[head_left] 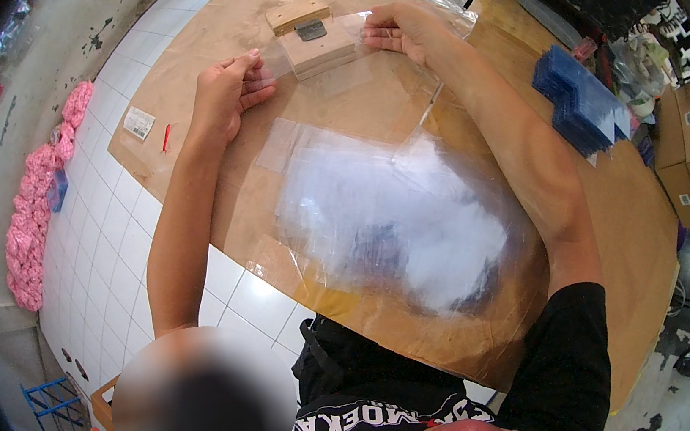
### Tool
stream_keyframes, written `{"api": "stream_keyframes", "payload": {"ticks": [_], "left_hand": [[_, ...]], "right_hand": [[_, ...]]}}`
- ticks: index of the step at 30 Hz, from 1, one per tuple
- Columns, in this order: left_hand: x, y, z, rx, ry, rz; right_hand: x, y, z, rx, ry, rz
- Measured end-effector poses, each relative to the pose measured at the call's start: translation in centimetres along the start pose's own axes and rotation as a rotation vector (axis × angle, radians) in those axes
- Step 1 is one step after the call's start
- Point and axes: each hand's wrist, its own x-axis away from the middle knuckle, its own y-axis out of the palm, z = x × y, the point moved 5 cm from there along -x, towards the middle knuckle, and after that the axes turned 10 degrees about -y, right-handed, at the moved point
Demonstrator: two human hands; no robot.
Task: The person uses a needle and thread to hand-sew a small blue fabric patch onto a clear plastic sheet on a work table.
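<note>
Holding: I have a clear sheet [277, 60] between my left hand [226, 94] and my right hand [416, 30], one on either side of the wooden block [323, 54].
Left fingers: thumb and forefinger together, pinched on the film just left of the block; the others curl loosely.
Right fingers: thumb and forefinger look closed on the film just right of the block, though its edge there is faint.
Skew risk: if I pull harder on one side, I think such slick film could slide crooked across the block.
Crease risk: too hard a tug over the block's corner could crease or scuff it.
Sheet's look: thin, see-through, lightly glossy; its outline shows best beside the block, and I cannot tell whether it touches the wood.
Film pile [380, 220]: clear pieces lie overlapped, nearer me than the block, glaring white.
Blue stack [574, 96]: well right of the block.
</note>
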Motion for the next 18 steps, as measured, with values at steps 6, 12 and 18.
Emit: {"api": "stream_keyframes", "payload": {"ticks": [6,12,18], "left_hand": [[-0.26,-0.07,-0.15,-0.003,-0.002,0.006],[0.08,0.22,0.20,0.022,-0.005,0.017],[-0.07,0.06,0.09,0.025,-0.003,0.009]], "right_hand": [[0.11,0.17,0.00,-0.002,-0.011,0.033],[0.08,0.18,-0.16,-0.030,0.023,0.037],[0.15,0.24,-0.13,-0.048,0.018,0.030]]}}
